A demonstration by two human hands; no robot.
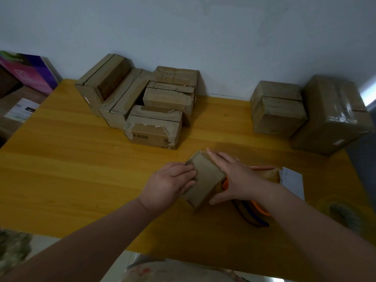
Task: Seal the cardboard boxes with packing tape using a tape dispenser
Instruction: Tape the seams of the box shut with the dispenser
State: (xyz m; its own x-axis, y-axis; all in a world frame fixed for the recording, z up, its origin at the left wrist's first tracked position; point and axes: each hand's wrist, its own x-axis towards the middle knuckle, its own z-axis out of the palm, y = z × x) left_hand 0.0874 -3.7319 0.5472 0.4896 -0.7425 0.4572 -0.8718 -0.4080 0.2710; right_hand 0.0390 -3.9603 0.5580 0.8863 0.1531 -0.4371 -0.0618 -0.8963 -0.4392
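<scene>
A small cardboard box stands on the yellow wooden table in front of me. My left hand lies flat against its left side, fingers resting on the top. My right hand presses on its right side with the fingers stretched along the far edge. An orange and blue tape dispenser lies on the table behind my right hand and forearm, partly hidden. Neither hand holds the dispenser.
Several worn cardboard boxes crowd the back middle of the table. Two taped boxes stand at the back right by the wall. A white paper lies right of the dispenser. A purple carton sits off the table's left.
</scene>
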